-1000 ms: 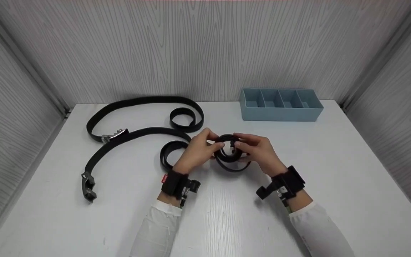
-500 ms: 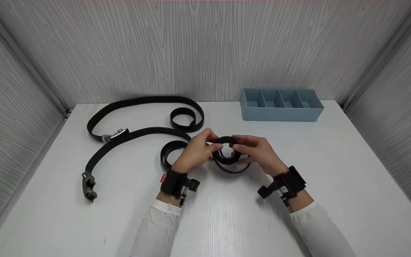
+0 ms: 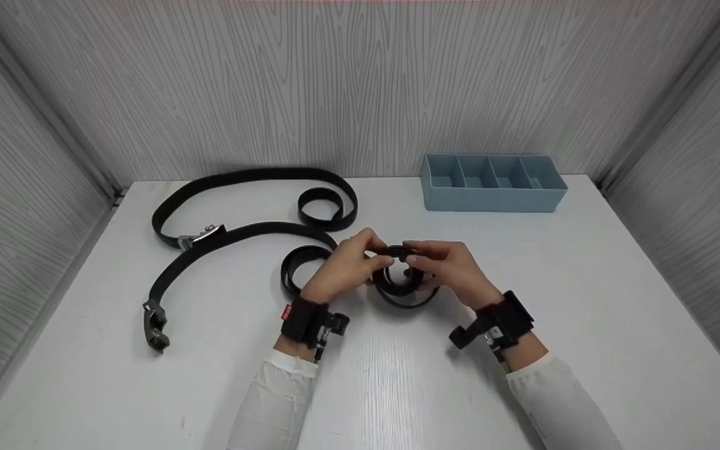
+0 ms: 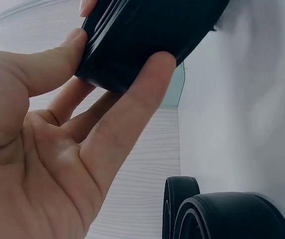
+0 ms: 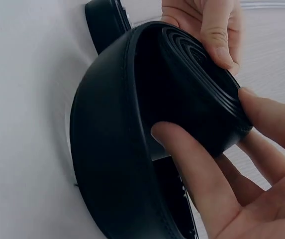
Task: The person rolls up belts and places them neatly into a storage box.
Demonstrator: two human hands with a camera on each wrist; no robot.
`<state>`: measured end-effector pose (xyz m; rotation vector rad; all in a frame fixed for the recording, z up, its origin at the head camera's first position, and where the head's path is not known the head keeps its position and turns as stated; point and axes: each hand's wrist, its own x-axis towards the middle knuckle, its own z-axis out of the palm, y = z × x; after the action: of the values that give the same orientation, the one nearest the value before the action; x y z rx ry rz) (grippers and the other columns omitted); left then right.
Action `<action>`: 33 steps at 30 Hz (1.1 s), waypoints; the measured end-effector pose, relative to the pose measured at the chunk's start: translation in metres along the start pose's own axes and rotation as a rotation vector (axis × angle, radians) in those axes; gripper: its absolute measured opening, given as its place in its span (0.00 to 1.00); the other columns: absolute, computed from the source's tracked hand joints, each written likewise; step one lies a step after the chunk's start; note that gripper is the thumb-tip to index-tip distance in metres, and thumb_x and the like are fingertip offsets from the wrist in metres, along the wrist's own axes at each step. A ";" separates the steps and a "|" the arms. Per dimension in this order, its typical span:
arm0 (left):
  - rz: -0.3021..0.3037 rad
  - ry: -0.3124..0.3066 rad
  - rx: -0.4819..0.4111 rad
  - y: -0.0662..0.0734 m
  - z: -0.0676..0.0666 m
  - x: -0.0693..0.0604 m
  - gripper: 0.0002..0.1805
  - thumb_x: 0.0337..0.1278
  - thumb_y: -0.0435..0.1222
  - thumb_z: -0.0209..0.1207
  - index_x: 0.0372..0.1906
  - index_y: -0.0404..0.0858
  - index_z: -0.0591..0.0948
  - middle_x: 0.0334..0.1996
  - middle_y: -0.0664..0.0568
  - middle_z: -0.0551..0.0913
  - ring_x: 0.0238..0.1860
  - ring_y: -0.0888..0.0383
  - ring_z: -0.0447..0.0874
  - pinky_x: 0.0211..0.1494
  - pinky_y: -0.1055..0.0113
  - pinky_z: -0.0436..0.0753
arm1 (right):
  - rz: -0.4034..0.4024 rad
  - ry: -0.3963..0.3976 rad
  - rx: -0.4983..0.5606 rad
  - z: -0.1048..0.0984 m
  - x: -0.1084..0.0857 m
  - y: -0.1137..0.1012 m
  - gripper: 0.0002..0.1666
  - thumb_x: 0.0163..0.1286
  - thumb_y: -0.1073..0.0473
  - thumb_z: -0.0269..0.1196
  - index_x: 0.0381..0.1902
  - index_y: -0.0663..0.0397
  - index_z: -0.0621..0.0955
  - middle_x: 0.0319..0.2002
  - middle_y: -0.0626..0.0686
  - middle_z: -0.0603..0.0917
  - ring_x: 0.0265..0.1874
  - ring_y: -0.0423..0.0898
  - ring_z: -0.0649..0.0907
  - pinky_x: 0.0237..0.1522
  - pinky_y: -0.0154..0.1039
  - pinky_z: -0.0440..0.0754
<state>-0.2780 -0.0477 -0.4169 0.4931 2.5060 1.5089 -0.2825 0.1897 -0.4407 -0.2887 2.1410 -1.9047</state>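
A black belt [image 3: 399, 289] is wound into a coil between my two hands near the table's middle, its outer turn hanging loose below. My left hand [image 3: 349, 265] pinches the coil's left side; in the left wrist view the thumb and fingers grip the belt [image 4: 132, 45] by its edges. On the other side my right hand [image 3: 457, 272] holds the coil with thumb on the rim. The right wrist view shows several tight inner turns of the belt [image 5: 202, 99] and one right finger inside the loose outer loop.
Two more black belts lie at left: the back belt [image 3: 260, 175] with a silver buckle and the front belt [image 3: 210, 245], its coiled end beside my left wrist. A blue four-compartment box [image 3: 491, 199] stands at the back right, near the wall [image 3: 360, 87].
The coil has come slightly lower, towards me, and both hands' fingers have shifted with it. The loose outer loop looks a little smaller. The other belts and the box stay put.
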 end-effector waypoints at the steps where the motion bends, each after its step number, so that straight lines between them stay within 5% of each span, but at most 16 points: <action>1: -0.003 0.014 -0.011 0.000 0.000 0.000 0.11 0.73 0.40 0.64 0.49 0.38 0.78 0.51 0.46 0.86 0.36 0.56 0.86 0.38 0.64 0.85 | -0.002 0.018 0.014 0.000 0.000 0.000 0.27 0.73 0.57 0.69 0.68 0.57 0.80 0.56 0.61 0.85 0.46 0.50 0.87 0.41 0.49 0.89; 10: -0.008 0.065 -0.136 0.002 0.002 0.002 0.14 0.71 0.38 0.65 0.49 0.36 0.74 0.48 0.46 0.82 0.42 0.54 0.88 0.39 0.60 0.88 | -0.017 0.123 0.114 0.003 0.001 -0.002 0.27 0.74 0.57 0.69 0.68 0.56 0.80 0.56 0.62 0.85 0.47 0.49 0.87 0.39 0.45 0.89; 17: 0.020 0.048 -0.133 0.001 0.000 0.000 0.11 0.71 0.35 0.65 0.47 0.36 0.75 0.48 0.45 0.84 0.42 0.54 0.88 0.39 0.59 0.88 | -0.023 0.050 0.097 -0.001 0.002 -0.002 0.29 0.73 0.58 0.69 0.69 0.57 0.79 0.59 0.62 0.83 0.51 0.55 0.87 0.44 0.52 0.88; 26: 0.027 -0.056 -0.001 -0.001 -0.002 -0.001 0.09 0.72 0.36 0.64 0.49 0.38 0.78 0.53 0.43 0.86 0.40 0.55 0.86 0.37 0.62 0.86 | -0.016 -0.080 -0.099 -0.004 -0.002 -0.005 0.28 0.72 0.56 0.70 0.68 0.56 0.80 0.61 0.60 0.83 0.57 0.60 0.83 0.40 0.47 0.89; 33: 0.000 -0.058 -0.003 -0.001 -0.001 -0.001 0.11 0.72 0.37 0.64 0.51 0.37 0.78 0.57 0.42 0.85 0.41 0.54 0.86 0.38 0.63 0.86 | -0.017 -0.080 -0.100 -0.003 -0.001 -0.005 0.30 0.73 0.57 0.69 0.69 0.60 0.78 0.64 0.61 0.81 0.56 0.60 0.82 0.41 0.46 0.89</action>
<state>-0.2782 -0.0496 -0.4176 0.5284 2.4596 1.4765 -0.2821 0.1922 -0.4355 -0.3965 2.1912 -1.7666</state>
